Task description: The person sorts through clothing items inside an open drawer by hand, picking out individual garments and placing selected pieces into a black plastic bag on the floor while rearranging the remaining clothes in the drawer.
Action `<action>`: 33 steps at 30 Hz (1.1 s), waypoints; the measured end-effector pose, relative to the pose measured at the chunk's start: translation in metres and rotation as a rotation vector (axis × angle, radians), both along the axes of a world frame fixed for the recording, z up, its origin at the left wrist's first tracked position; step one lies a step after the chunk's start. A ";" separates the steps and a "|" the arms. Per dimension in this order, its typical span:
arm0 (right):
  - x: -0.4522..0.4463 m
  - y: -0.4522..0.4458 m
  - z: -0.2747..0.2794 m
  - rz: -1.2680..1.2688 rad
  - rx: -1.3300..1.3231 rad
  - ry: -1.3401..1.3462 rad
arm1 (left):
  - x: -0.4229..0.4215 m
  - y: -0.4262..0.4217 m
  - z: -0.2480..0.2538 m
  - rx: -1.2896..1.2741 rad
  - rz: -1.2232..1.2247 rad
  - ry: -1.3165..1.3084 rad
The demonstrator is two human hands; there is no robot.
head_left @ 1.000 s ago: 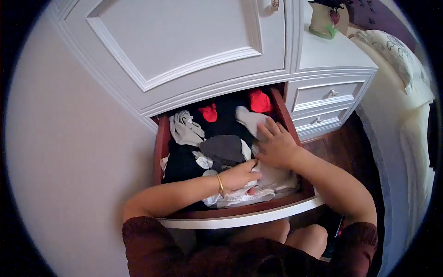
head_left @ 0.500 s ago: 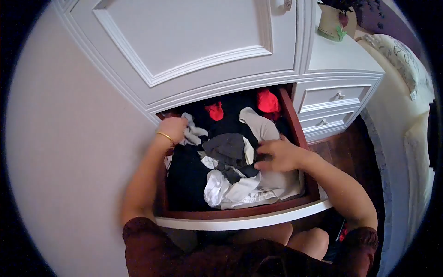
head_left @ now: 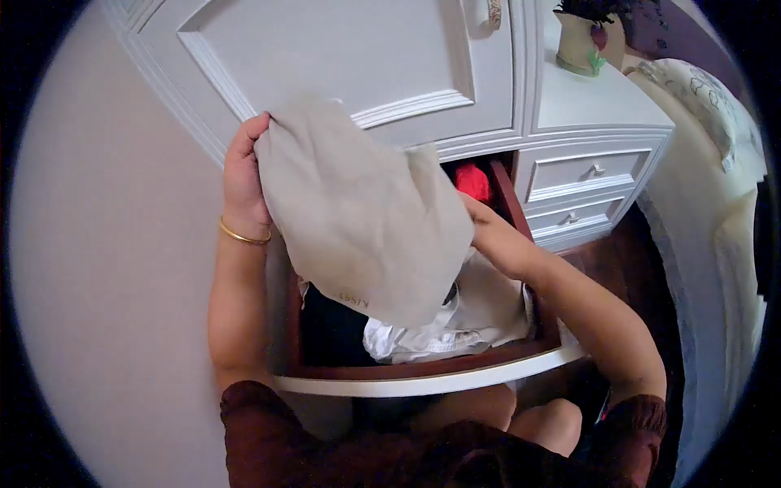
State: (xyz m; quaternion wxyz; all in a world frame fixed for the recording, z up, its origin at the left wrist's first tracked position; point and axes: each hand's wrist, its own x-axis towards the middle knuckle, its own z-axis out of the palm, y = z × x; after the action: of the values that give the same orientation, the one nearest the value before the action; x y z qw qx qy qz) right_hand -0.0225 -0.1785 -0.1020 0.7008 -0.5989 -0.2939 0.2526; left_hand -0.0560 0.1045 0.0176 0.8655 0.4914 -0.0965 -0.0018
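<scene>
Beige cloth (head_left: 366, 220), now lifted out of the drawer (head_left: 431, 385) below both hands, hangs opened out, its edge pinched by the left hand (head_left: 244, 183) and reaching the right hand (head_left: 500, 240), whose grip it hides.

A white cabinet door (head_left: 301, 53) with a raised moulded frame bears an ornate handle (head_left: 495, 14) near its edge. To its right, a cream flowerpot (head_left: 574, 47) with a red and green motif—dark foliage (head_left: 587, 10) above—stands on a white nightstand (head_left: 598, 102). Beyond lie a cream-covered bed (head_left: 691, 159) and patterned pillow (head_left: 709, 102)—a purple headboard (head_left: 679, 39) behind. Dark wood floor (head_left: 604, 259) shows below; a pale wall (head_left: 114, 244) fills the left.
</scene>
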 end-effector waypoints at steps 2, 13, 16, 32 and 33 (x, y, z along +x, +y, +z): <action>-0.003 -0.004 0.026 0.163 0.100 0.281 | 0.002 -0.013 -0.002 -0.026 -0.051 0.012; 0.000 -0.023 -0.002 -0.268 -0.634 -0.972 | 0.005 -0.012 -0.029 1.633 -0.385 -0.163; 0.004 -0.033 -0.018 -0.306 -0.760 -1.068 | 0.003 -0.009 -0.076 2.282 -0.051 0.015; -0.014 -0.023 -0.062 0.413 -1.218 -0.987 | 0.055 0.010 -0.119 1.262 -0.121 0.051; -0.013 -0.021 -0.062 0.421 -1.222 -0.991 | 0.036 0.003 -0.089 1.107 -0.093 0.017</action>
State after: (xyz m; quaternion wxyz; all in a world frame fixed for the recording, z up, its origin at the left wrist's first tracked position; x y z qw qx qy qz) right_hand -0.0355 -0.1999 -0.1640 -0.0232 -0.8500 -0.4866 0.2007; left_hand -0.0199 0.1074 -0.0719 0.4778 0.8681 -0.0957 -0.0944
